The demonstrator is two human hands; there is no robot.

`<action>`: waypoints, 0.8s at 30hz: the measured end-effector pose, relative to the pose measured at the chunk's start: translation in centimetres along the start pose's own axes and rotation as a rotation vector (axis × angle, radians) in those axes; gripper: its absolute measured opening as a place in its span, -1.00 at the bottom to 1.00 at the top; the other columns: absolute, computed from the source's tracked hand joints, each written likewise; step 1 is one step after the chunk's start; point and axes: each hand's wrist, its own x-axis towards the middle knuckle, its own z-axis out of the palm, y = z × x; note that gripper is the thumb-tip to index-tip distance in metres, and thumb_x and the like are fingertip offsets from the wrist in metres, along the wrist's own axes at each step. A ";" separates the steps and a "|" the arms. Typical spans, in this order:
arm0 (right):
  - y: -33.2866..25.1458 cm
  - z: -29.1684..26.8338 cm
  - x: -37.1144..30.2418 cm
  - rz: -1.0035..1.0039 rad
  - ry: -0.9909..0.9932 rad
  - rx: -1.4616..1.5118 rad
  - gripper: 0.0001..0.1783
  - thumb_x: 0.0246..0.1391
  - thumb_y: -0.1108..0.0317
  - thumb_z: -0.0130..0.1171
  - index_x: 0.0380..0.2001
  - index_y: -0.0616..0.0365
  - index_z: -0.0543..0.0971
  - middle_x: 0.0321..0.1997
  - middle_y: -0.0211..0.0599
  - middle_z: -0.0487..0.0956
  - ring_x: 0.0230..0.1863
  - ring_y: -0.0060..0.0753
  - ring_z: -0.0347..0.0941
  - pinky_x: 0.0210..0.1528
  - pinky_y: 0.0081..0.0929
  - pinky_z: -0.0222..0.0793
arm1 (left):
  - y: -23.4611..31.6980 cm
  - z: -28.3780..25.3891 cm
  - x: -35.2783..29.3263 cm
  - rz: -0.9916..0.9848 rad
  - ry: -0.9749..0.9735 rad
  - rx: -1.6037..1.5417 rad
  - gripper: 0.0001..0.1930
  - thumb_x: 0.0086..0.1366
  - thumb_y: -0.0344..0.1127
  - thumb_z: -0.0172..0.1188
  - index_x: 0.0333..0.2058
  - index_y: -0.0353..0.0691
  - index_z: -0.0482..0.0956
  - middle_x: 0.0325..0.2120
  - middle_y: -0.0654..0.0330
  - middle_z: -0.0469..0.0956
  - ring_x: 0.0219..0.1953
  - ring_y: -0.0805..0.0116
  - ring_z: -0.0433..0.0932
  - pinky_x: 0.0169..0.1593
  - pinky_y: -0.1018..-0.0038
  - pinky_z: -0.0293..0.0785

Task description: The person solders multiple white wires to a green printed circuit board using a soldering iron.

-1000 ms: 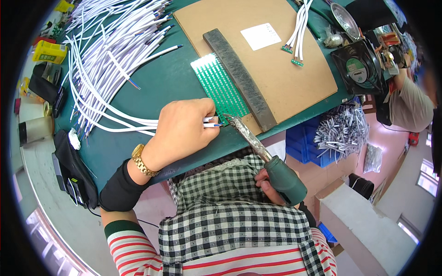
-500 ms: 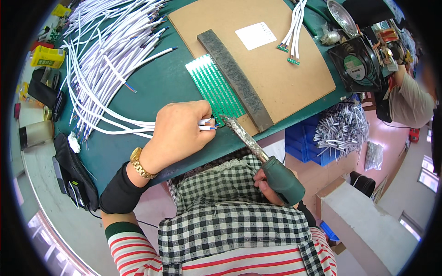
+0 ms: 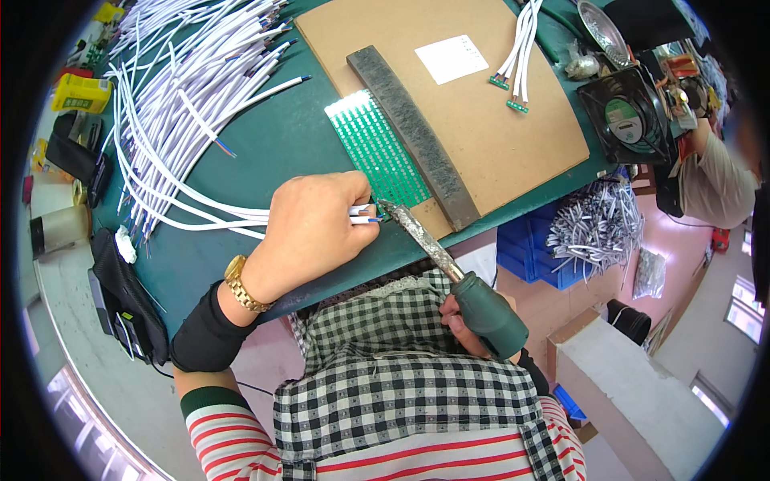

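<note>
My left hand (image 3: 317,215) is closed round a few white cables (image 3: 228,216), whose stripped ends with small coloured wires poke out past the fingers. Those ends lie at the lower corner of a green circuit board panel (image 3: 378,148) with rows of silvery pads. My right hand (image 3: 465,325) grips the dark green handle of a soldering iron (image 3: 421,240), mostly hidden behind that handle. The iron's tip points up and left, close to the wire ends; whether it touches them I cannot tell. A dark bar (image 3: 413,136) lies along the panel's right side.
A big heap of white cables (image 3: 204,96) covers the table's left. On the brown board (image 3: 513,152) lie a white paper (image 3: 451,59) and finished cables with small green boards (image 3: 517,106). A fan (image 3: 630,116) stands at right, above blue bins (image 3: 525,244); another person's arm (image 3: 714,172) is beyond.
The iron's tip has shifted slightly left, nearer the wire ends. My left hand keeps its grip with hardly any movement, and the whole view has moved a little.
</note>
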 end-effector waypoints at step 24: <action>-0.8 0.2 -0.6 0.068 0.153 0.179 -0.67 -0.06 0.54 0.16 -0.14 0.30 0.50 -0.32 -0.31 0.58 -0.35 -0.59 0.51 -0.28 -0.64 0.44 | 0.0 0.0 0.0 0.017 -0.015 0.069 -0.87 -0.12 -0.37 0.21 -0.61 -0.24 0.44 -0.65 0.08 0.48 -0.56 0.04 0.48 -0.47 0.26 0.36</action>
